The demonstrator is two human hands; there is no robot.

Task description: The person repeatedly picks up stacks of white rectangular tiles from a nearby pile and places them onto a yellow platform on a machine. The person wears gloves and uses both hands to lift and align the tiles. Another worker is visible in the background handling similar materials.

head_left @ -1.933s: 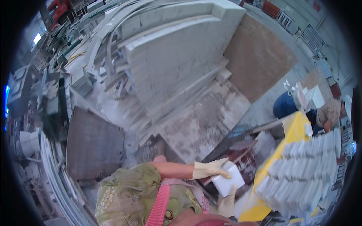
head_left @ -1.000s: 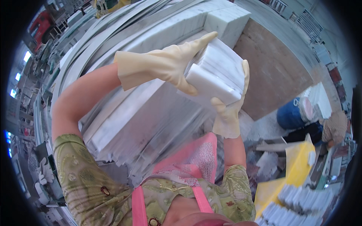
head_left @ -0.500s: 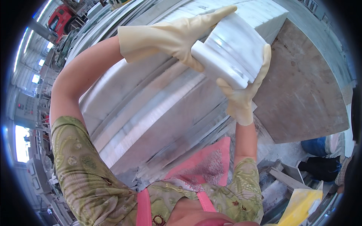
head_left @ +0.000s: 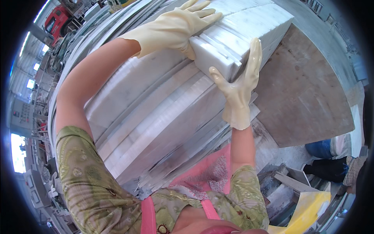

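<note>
A short stack of flat white marble tiles point(head_left: 214, 58) sits at the near end of a long row of white marble pieces point(head_left: 253, 19). My left hand point(head_left: 177, 29), in a cream rubber glove, lies along the stack's left side with fingers spread and its thumb by the near left corner. At the right end, my right hand point(head_left: 239, 87), gloved alike and wet-looking, is held upright with thumb and fingers apart. Whether its fingers touch the tiles' edges I cannot tell. Neither hand grips a tile.
Long pale stone slabs point(head_left: 156, 113) lean side by side below my arms. A large brown board point(head_left: 307, 89) stands to the right. Stone scraps point(head_left: 288, 177), a yellow sheet point(head_left: 311, 208) and a blue container point(head_left: 323, 149) lie at the lower right. A red vehicle point(head_left: 56, 21) is far left.
The tiles held tilted between both hands have come down level onto the row. My grip has loosened, the left fingers have spread, and the right hand has shifted left.
</note>
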